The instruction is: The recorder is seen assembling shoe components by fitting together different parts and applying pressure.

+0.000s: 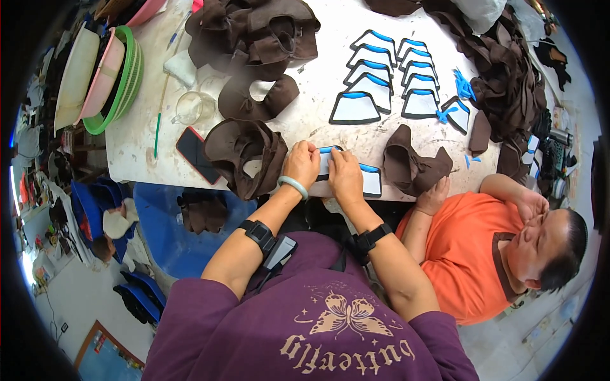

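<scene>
At the table's near edge, my left hand point(303, 166) and my right hand point(346, 176) are close together, fingers pinched on a small white panel point(324, 167) with a blue strip along its top. My fingers cover much of that panel. Beside my right hand lies another white panel point(372, 183) with black edging and a blue strip. A gathered dark brown fabric piece point(244, 155) sits just left of my left hand. To the right stands a second shaped brown fabric piece point(413, 162), near a co-worker's hand point(433, 196).
Two overlapping rows of white panels point(356, 108) lie farther back, with blue scraps point(464, 86) beside them. Brown fabric heaps point(254, 32) cover the far side. A phone point(196, 154) and a glass mug point(192, 109) are left. A co-worker in orange point(464, 247) sits close on my right.
</scene>
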Tool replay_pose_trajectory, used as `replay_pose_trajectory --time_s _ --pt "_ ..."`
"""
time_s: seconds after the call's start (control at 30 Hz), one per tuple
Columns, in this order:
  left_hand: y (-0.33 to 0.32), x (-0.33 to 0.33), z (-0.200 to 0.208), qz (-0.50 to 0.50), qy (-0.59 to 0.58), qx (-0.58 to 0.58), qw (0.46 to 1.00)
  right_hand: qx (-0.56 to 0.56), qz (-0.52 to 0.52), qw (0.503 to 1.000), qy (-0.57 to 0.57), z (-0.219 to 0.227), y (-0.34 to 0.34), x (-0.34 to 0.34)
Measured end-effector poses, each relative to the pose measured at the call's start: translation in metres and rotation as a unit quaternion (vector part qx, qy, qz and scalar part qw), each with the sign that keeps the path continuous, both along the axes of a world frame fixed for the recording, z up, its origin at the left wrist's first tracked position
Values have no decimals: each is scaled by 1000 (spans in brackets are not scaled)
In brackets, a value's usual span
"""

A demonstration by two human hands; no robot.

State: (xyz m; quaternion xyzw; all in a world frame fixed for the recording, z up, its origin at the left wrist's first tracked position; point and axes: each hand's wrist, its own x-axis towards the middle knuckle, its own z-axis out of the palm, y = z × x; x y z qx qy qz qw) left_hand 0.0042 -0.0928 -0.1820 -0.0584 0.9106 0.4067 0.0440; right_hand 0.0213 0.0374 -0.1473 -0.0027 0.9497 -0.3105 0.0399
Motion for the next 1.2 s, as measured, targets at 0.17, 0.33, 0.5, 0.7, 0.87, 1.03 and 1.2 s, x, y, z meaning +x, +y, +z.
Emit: replay_pose_trajectory --time_s 0.17,0.33,0.5,0.7,0.87,1.03,1.2 --pt "4 -1 6 8 -25 -17 1000 -90 -118 984 -97 1 -2 -25" --pt "4 -3 18 31 -87 8 996 -26 -124 977 -173 2 3 -49" --pt "-7 20 25 13 -37 98 994 -13 -123 970 -210 1 3 -53" --pt "-11 25 21 -171 35 -72 982 -7 -115 969 -218 3 5 -54" --pt "5 30 22 -174 8 -183 967 33 -104 969 -220 13 8 -55" --pt "-13 32 7 -17 -22 43 999 38 -95 975 -196 -3 22 -41" --pt "-2 23 11 -13 -5 -6 1000 -50 -98 968 -224 -2 31 -28"
